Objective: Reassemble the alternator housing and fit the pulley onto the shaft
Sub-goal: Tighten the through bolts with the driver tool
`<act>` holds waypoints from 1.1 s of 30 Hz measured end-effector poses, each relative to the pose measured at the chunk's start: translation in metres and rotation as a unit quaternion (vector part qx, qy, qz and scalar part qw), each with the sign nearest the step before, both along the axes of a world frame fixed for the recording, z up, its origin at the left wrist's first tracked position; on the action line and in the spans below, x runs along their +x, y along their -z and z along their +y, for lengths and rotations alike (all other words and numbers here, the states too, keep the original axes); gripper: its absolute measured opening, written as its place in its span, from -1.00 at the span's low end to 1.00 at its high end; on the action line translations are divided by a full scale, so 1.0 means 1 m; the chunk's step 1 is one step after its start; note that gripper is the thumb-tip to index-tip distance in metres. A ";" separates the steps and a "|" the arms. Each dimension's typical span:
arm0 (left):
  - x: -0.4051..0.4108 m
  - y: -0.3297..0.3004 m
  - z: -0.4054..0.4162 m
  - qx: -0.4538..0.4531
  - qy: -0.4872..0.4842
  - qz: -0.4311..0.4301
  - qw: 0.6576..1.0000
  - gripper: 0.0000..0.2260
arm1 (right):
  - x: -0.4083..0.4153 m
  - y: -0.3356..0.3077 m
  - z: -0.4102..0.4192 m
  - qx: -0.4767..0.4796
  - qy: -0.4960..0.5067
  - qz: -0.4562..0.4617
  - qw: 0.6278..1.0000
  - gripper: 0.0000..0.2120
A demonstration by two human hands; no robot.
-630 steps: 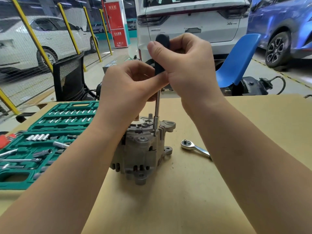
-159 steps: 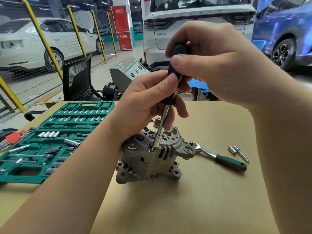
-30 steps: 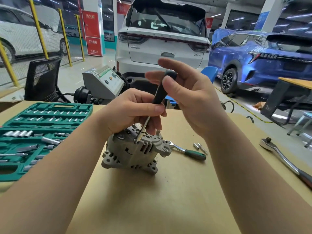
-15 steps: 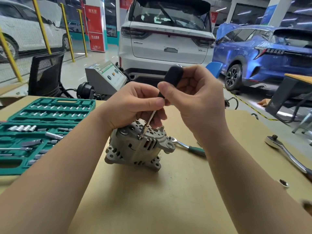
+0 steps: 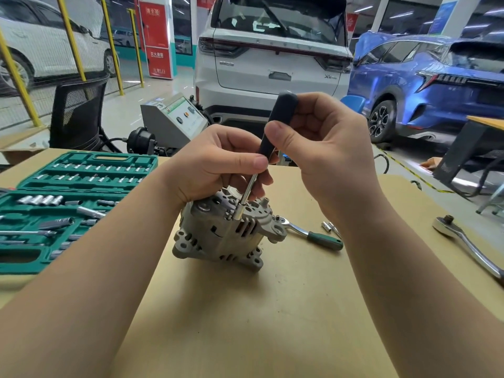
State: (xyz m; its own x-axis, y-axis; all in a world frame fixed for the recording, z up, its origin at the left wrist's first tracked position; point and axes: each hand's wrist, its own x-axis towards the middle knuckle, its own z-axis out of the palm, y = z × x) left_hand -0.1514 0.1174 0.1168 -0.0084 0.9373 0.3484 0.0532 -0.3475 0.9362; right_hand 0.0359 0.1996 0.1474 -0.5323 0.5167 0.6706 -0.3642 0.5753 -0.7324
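Both hands (image 5: 218, 162) grip driver (image 5: 275, 126) (sign (image 5: 155, 36) perhaps illegible).

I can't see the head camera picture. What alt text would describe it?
Two bare hands work a black-handled nut driver on a bolt atop a grey alternator standing on a tan workbench: the right hand grips the handle, the left hand steadies the shaft. A green socket set lies to the left, two ratchets to the right, parked cars behind.

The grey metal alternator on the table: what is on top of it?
On the grey metal alternator, the left hand rests and steadies the black-handled nut driver, whose socket tip meets a housing bolt. The hand covers the centre, so no shaft or pulley shows.
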 end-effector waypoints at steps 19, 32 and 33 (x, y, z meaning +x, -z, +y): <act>-0.006 0.005 0.002 0.014 0.027 0.005 1.000 -0.82 | -0.003 0.000 0.006 0.005 -0.070 -0.003 0.997 -0.54; 0.002 0.007 0.001 0.022 -0.053 0.086 0.995 -0.75 | -0.007 -0.004 0.005 0.051 0.121 -0.079 0.988 -0.73; 0.003 0.008 0.000 0.027 -0.083 0.091 0.992 -0.74 | -0.008 -0.003 0.003 0.065 0.160 -0.081 0.982 -0.73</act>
State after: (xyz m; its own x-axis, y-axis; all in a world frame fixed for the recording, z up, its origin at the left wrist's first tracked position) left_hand -0.1488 0.1179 0.1092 -0.0928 0.9080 0.4085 0.2796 -0.3700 0.8860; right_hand 0.0275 0.2024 0.1508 -0.4627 0.5905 0.6613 -0.0342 0.7335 -0.6789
